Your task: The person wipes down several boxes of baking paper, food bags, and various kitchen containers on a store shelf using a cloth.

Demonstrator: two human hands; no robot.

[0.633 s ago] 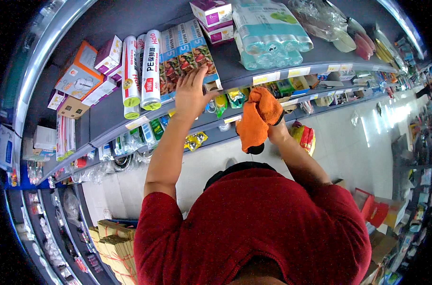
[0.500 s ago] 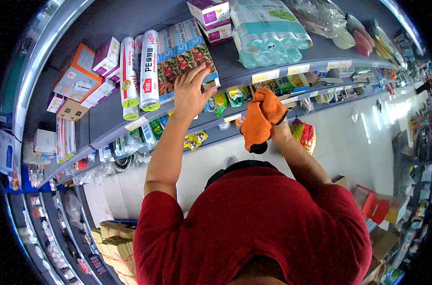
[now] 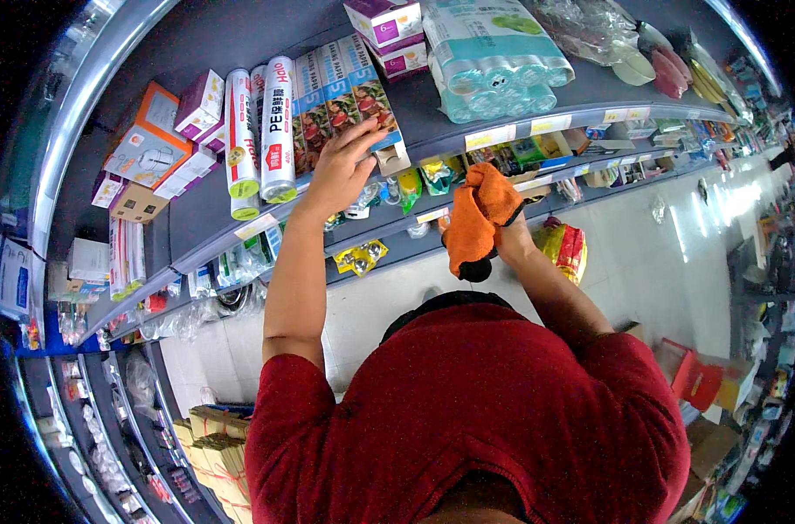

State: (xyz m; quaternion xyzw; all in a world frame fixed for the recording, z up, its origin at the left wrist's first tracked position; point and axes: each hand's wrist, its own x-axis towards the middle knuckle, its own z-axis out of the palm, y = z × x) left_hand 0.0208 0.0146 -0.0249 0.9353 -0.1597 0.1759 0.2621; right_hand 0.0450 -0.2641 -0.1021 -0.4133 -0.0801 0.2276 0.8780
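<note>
Long blue baking paper boxes [image 3: 341, 77] with food pictures lie side by side on the upper shelf, their ends toward me. My left hand [image 3: 341, 170] rests over their near ends, fingers stretched out across the tops and not wrapped around a box. Its thumb is hard to make out. My right hand [image 3: 514, 243] is closed on a bunched orange cloth [image 3: 483, 210] with dark edging, held in front of the lower shelf. Left of the boxes lie white cling film rolls [image 3: 278, 131] with green ends.
Small purple-white boxes [image 3: 384, 22] and a teal pack of rolls [image 3: 502, 83] share the upper shelf. An orange-grey carton [image 3: 144, 144] stands at left. Price labels line the shelf edge [image 3: 432, 142]. Packets fill the shelf below. Bundled cardboard [image 3: 214, 454] sits on the floor.
My left hand has drawn back slightly left; its thumb no longer shows at the box end, which is more exposed. The orange cloth stays in my right hand, almost unmoved.
</note>
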